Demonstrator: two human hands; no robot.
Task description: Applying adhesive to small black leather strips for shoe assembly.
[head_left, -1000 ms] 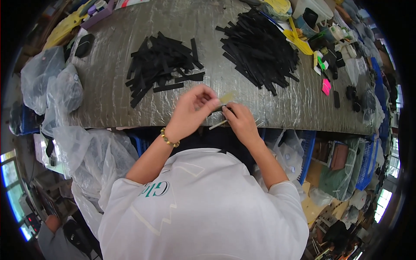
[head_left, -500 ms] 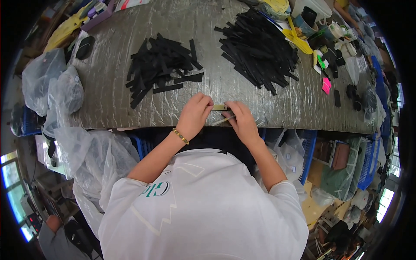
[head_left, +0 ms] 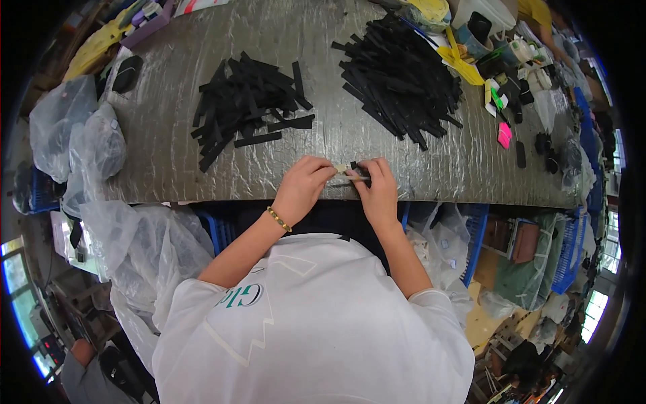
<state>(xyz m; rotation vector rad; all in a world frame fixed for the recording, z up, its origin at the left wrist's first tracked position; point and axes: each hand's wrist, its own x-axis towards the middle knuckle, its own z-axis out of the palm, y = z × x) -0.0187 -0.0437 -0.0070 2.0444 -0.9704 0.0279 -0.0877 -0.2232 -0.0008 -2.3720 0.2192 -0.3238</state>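
Close to the table's near edge, my left hand (head_left: 303,185) is closed in a pinch on a small flat pale-yellow piece (head_left: 342,167). A small black bit (head_left: 353,165) shows at that piece's right end, next to my right fingertips; whether it is joined on, I cannot tell. My right hand (head_left: 379,192) is closed too, with a thin pale stick-like tool (head_left: 356,178) lying across its fingers and pointing left. The fingers partly hide both pieces. Beyond my hands lie a smaller loose heap of short black strips (head_left: 250,101) and, to its right, a larger heap of black strips (head_left: 402,77).
Clear plastic bags (head_left: 97,141) crowd the table's left side. Along the right edge are a pink tag (head_left: 505,135), yellow scissors-like handles (head_left: 464,67), cups and small black parts. A blue crate (head_left: 476,242) stands below the edge. Another person's arm (head_left: 555,47) reaches in at far right.
My left hand has turned and dropped slightly nearer me. The pale-yellow piece is now tilted, with the black bit showing at its end. The stick-like tool lies flatter.
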